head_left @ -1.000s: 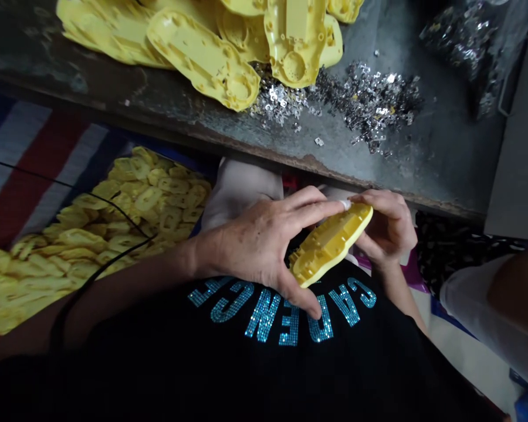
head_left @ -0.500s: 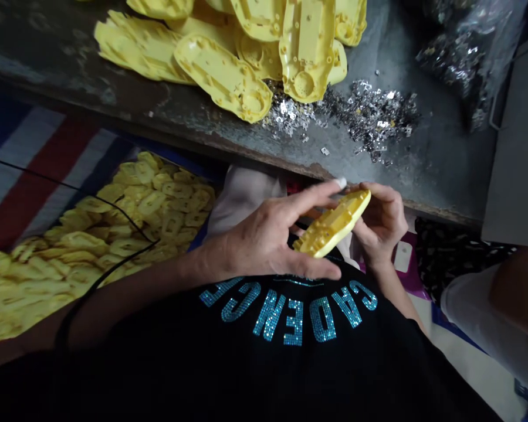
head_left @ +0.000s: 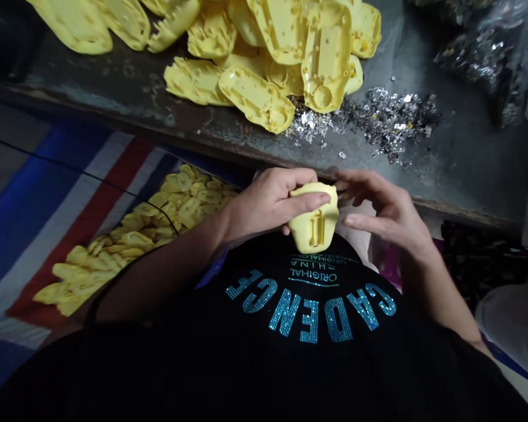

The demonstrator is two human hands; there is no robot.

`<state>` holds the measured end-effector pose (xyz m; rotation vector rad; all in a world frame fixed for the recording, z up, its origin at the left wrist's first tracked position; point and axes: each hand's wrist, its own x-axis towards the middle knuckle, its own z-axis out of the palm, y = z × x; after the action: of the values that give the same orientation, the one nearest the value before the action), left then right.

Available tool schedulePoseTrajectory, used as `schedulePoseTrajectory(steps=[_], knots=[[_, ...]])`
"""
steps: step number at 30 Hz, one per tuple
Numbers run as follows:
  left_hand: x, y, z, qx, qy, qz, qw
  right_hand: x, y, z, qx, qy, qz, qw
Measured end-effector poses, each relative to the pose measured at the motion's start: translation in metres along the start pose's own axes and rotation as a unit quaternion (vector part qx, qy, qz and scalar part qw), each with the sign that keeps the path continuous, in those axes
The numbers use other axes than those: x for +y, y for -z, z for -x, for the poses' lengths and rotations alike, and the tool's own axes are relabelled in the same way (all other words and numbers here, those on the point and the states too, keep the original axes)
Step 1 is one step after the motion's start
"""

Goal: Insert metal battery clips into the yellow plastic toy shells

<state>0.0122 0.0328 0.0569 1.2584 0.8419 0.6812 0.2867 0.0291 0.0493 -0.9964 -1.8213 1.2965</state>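
Note:
A yellow plastic shell (head_left: 313,225) is gripped by my left hand (head_left: 275,202), whose thumb lies across its upper part. The shell's smooth outer side with a narrow slot faces up, in front of my black shirt. To its right my right hand (head_left: 385,211) is open, fingers apart and nothing seen in it, not touching the shell. Beyond both hands, small metal pieces (head_left: 400,120) are heaped on the dark worktable (head_left: 462,170), beside a pile of yellow shells (head_left: 257,97).
Plastic bags with metal pieces (head_left: 479,58) lie at the back right of the table. Below the table at left, many yellow parts (head_left: 132,234) fill a striped sheet (head_left: 110,193), with a black cable above. At the right edge is part of another person (head_left: 510,322).
The shell has turned from its edge to show its smooth outer side. My left hand has closed on it; my right hand has let go and moved right. The view has shifted left.

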Motion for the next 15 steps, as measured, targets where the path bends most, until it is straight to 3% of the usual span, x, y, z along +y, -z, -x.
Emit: schedulePoseTrajectory(steps=[2, 3, 7, 9, 12, 13, 15], knots=[[0.0, 0.001, -0.006, -0.005, 0.014, 0.051, 0.999, -0.008, -0.006, -0.011, -0.057, -0.034, -0.066, 0.996], [-0.001, 0.0, -0.007, 0.011, 0.009, 0.082, 0.997, -0.009, -0.012, -0.015, -0.054, -0.055, -0.118, 0.99], [-0.01, -0.007, 0.006, 0.074, -0.008, 0.104, 0.992, 0.011, -0.043, -0.013, 0.121, -0.11, -0.282, 0.945], [-0.017, -0.01, 0.017, 0.085, 0.023, 0.066, 0.994, 0.022, -0.046, -0.006, 0.13, -0.114, -0.284, 0.943], [-0.029, -0.008, 0.027, 0.137, 0.058, 0.079, 0.986, 0.027, -0.026, 0.0, 0.091, -0.071, -0.145, 0.983], [-0.032, -0.006, 0.028, 0.151, 0.064, 0.098, 0.982, 0.026, -0.015, -0.001, 0.109, -0.044, -0.055, 0.991], [-0.036, -0.001, 0.028, 0.172, 0.075, 0.128, 0.974, 0.026, 0.006, -0.01, 0.171, 0.008, 0.153, 0.973]])
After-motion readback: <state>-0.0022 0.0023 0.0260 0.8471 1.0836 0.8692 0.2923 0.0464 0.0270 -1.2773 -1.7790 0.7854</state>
